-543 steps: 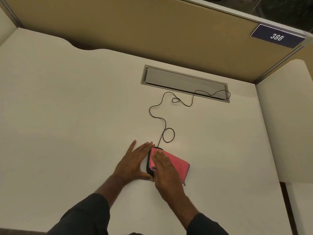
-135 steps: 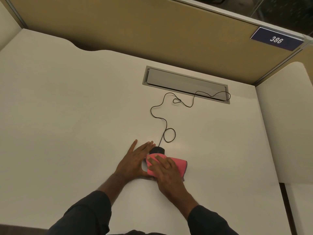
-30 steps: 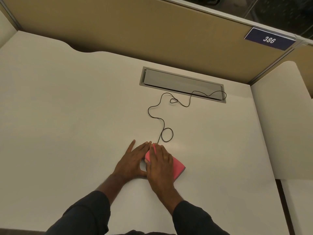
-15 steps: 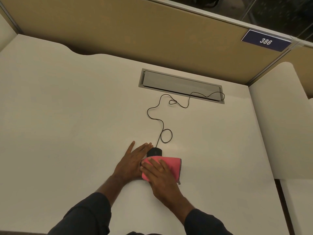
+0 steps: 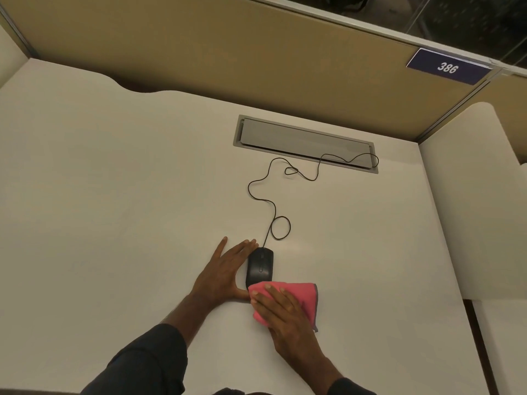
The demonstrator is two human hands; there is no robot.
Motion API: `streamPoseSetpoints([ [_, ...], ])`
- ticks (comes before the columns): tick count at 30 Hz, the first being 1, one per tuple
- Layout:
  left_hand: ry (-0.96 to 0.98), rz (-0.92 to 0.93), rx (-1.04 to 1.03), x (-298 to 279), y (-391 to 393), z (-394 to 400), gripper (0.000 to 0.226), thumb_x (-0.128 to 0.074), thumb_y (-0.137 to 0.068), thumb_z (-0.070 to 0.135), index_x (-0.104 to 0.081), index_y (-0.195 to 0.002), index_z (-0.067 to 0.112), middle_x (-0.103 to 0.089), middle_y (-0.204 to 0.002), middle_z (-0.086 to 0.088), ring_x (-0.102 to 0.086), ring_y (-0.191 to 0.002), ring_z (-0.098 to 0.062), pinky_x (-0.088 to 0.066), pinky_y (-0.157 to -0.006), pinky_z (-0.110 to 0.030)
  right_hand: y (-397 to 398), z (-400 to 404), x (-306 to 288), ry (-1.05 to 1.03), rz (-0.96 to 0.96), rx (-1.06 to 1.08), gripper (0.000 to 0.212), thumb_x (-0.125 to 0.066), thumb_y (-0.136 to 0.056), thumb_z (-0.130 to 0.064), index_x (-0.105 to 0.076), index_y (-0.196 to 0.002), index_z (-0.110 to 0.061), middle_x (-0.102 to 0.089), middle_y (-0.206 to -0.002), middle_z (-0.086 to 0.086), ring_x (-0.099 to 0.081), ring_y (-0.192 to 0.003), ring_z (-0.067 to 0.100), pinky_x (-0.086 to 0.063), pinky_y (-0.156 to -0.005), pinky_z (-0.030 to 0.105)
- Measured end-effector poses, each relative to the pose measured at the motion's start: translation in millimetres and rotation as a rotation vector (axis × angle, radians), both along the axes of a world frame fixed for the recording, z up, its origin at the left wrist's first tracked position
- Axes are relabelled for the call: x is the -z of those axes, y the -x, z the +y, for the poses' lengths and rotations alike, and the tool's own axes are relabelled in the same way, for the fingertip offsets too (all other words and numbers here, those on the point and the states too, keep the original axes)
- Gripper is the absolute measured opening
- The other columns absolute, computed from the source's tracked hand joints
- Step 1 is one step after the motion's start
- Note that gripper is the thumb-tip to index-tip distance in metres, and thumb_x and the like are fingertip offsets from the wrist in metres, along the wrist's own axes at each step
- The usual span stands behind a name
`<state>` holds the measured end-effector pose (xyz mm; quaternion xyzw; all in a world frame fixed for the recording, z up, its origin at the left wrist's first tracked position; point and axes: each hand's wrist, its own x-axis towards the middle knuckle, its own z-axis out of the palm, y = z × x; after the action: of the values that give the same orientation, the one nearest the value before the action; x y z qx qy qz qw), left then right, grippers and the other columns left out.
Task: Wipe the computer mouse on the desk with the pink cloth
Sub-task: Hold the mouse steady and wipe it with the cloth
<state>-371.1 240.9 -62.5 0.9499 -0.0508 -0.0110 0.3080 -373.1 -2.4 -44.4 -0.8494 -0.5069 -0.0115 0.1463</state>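
a: head view: the black mouse [image 5: 260, 266] sits on the white table [image 5: 114, 195], and i'll place everything from it. the left hand [image 5: 225, 272] lies flat just left of it, fingers [image 5: 242, 248] straight along its side, thumb reaching toward its near end. nothing is gripped.

b: and the pink cloth [image 5: 296, 297]?

a: folded, at the mouse's near end, its far edge lapping onto the mouse's tail. the right hand [image 5: 281, 312] presses it down with straight fingers, not clenched round it.

b: how will the mouse handle?

a: my guess: light, hard plastic, smooth enough to skid on that table under a wipe. so brace it at the flanks, as the left hand does, and keep off the buttons and wheel.

b: the cord [image 5: 275, 206]?

a: thin and slack, looping away beyond the mouse toward the grey cable slot [image 5: 305, 138]. it won't hold the mouse in place, i'd judge.

b: the cloth?

a: soft and limp, it looks; a flat palm keeps it spread.
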Motion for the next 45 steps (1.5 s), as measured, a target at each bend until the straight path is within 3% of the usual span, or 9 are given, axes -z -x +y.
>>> streamPoseSetpoints([
  [2,-0.004,0.01,0.007,-1.4,-0.3,-0.2,0.125,-0.054,-0.065,0.094,-0.011,-0.16,0.025,-0.018,-0.161,0.012,-0.005,-0.15,0.005,0.006,-0.125,-0.039,0.7,-2.2,0.8,-0.016,0.025,0.085,0.044,-0.031,-0.104,-0.022,-0.036,-0.148,-0.018,-0.038,-0.153,-0.004,-0.033,-0.143,0.021,-0.025,-0.116,0.041],
  [5,-0.019,0.021,0.027,-2.4,-0.4,0.8,0.128,-0.055,-0.064,0.094,-0.009,-0.16,0.023,-0.019,-0.162,0.009,-0.01,-0.151,-0.002,0.003,-0.125,-0.043,-1.4,3.9,0.3,-0.061,0.095,0.261,0.047,-0.023,-0.105,-0.027,-0.034,-0.149,-0.013,-0.038,-0.153,-0.002,-0.033,-0.142,0.021,-0.032,-0.111,0.041],
  [8,-0.034,0.032,0.038,-3.0,-0.8,1.4,0.127,-0.056,-0.064,0.093,-0.009,-0.16,0.023,-0.023,-0.163,0.005,-0.014,-0.152,-0.007,0.0,-0.125,-0.046,-10.6,13.7,2.4,-0.11,0.185,0.355,0.044,-0.031,-0.104,-0.025,-0.052,-0.138,-0.007,-0.043,-0.148,0.003,-0.045,-0.135,0.026,-0.035,-0.11,0.042],
  [13,-0.034,0.032,0.043,-3.5,-1.5,1.5,0.126,-0.057,-0.065,0.091,-0.005,-0.159,0.025,-0.027,-0.162,0.002,-0.017,-0.151,-0.009,-0.002,-0.124,-0.048,-34.1,34.2,-4.9,-0.238,0.317,0.437,0.054,-0.066,-0.091,-0.009,-0.048,-0.142,-0.013,-0.05,-0.146,0.001,-0.043,-0.137,0.015,-0.04,-0.11,0.041],
  [21,-0.027,0.032,0.037,-4.4,-1.0,0.7,0.127,-0.055,-0.066,0.093,-0.01,-0.16,0.022,-0.026,-0.163,0.004,-0.016,-0.152,-0.008,0.0,-0.125,-0.048,-74.1,76.7,-30.5,-0.148,0.447,0.673,0.036,-0.056,-0.097,-0.032,-0.059,-0.131,-0.022,-0.063,-0.129,-0.004,-0.055,-0.121,0.014,-0.038,-0.104,0.028],
  [27,-0.03,0.033,0.031,-4.6,-0.8,0.0,0.125,-0.053,-0.066,0.094,-0.014,-0.16,0.02,-0.029,-0.162,0.002,-0.02,-0.151,-0.011,-0.003,-0.125,-0.05,-62.9,77.1,-31.7,-0.142,0.494,0.688,0.046,-0.056,-0.098,-0.033,-0.049,-0.141,-0.018,-0.054,-0.141,-0.002,-0.047,-0.131,0.015,-0.035,-0.11,0.03],
  [33,-0.036,0.051,0.029,-2.5,-1.5,0.1,0.127,-0.055,-0.065,0.094,-0.012,-0.16,0.022,-0.025,-0.164,0.003,-0.015,-0.152,-0.008,-0.002,-0.125,-0.049,-28.9,65.6,-34.5,-0.146,0.462,0.616,0.059,-0.059,-0.096,-0.018,-0.035,-0.149,-0.013,-0.036,-0.154,0.0,-0.032,-0.143,0.017,-0.028,-0.117,0.037],
  [41,-0.036,0.083,0.033,-6.0,-1.3,-0.5,0.127,-0.057,-0.064,0.093,-0.005,-0.159,0.028,-0.021,-0.164,0.005,-0.012,-0.152,-0.006,0.004,-0.125,-0.046,-4.0,56.0,-35.2,-0.006,0.32,0.541,0.069,-0.084,-0.073,-0.009,-0.054,-0.135,-0.002,-0.053,-0.141,0.013,-0.053,-0.127,0.034,-0.043,-0.1,0.051],
  [45,-0.036,0.08,0.037,-8.5,-1.5,-0.4,0.125,-0.057,-0.065,0.092,-0.001,-0.157,0.028,-0.018,-0.165,0.006,-0.01,-0.152,-0.006,0.003,-0.125,-0.048,-15.4,58.8,-41.5,0.053,0.425,0.534,0.07,-0.07,-0.087,-0.017,-0.036,-0.148,-0.013,-0.035,-0.155,0.005,-0.034,-0.142,0.026,-0.032,-0.114,0.046],
])
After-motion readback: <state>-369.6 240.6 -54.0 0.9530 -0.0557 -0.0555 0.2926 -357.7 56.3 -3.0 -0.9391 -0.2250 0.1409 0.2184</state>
